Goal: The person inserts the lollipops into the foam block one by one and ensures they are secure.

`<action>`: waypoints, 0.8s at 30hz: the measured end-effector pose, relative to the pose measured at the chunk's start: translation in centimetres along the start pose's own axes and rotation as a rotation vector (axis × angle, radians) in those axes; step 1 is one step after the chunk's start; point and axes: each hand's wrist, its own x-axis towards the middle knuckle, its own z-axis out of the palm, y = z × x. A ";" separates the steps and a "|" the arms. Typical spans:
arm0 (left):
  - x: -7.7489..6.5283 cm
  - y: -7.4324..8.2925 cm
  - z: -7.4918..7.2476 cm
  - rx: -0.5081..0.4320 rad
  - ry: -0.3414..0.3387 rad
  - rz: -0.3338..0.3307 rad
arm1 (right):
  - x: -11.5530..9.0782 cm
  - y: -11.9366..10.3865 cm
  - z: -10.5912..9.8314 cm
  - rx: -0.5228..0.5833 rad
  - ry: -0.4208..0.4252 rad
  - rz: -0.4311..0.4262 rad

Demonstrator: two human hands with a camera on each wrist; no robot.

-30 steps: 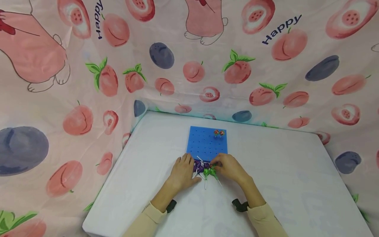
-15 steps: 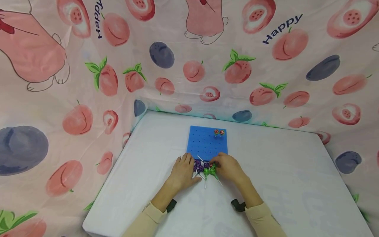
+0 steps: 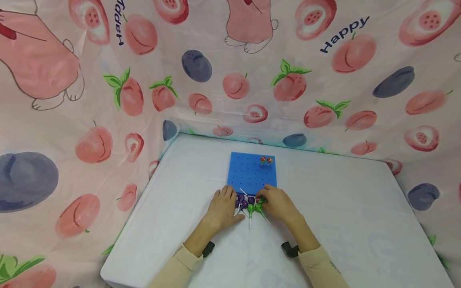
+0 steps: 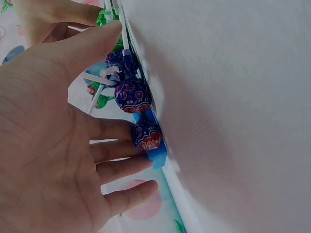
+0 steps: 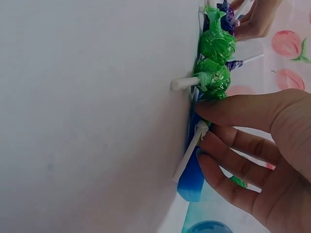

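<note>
My left hand (image 3: 222,209) rests on the table left of a small pile of lollipops, fingers extended. In the left wrist view its fingertips touch or nearly touch a purple-wrapped lollipop (image 4: 146,136), with another purple lollipop (image 4: 132,96) above it. On the pile's right side, my right hand (image 3: 279,203) pinches a lollipop whose white stick (image 5: 189,154) points out between thumb and fingers; its head is mostly hidden by the fingers. Two green lollipops (image 5: 217,44) lie beside the right thumb. Behind the pile is a blue board (image 3: 246,172) with rows of small holes.
Two red-and-green lollipops (image 3: 266,160) stand at the board's far right corner. The white-covered table (image 3: 353,216) extends on both sides. Fruit-printed cloth (image 3: 230,112) hangs behind and at the left.
The right fingers have shifted very slightly at the pile's right edge, around the lollipop there. My left hand has kept its place.
</note>
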 end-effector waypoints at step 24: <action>-0.1 -0.1 -0.2 -0.019 0.008 0.004 | 0.7 2.0 -3.6 0.222 0.236 -0.024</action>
